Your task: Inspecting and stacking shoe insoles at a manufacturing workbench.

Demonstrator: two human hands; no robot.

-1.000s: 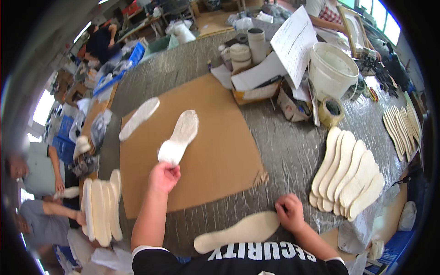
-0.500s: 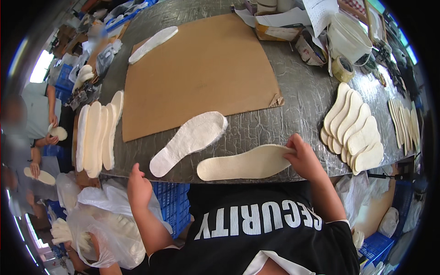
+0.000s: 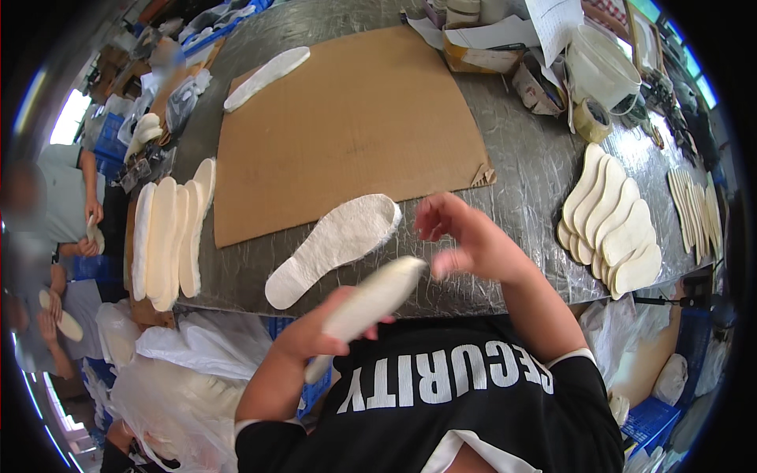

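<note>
Now insole [image 3: 371, 303], earlier in right hand [image 3: 471, 240], gripped by left hand [image 3: 314, 331]; right released.

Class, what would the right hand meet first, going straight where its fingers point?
Probably the white insole on the table, just left of the right hand; depth is unclear, so the hand might pass above.

Right hand [image 3: 464, 235] blurred, left hand [image 3: 317, 333] part-hidden
Insole [image 3: 372, 301] overlaps the latter at seven o'clock; top edge crops paper [image 3: 554, 30] at one.

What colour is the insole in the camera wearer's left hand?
The insole is pale cream, best seen in the head view.
</note>
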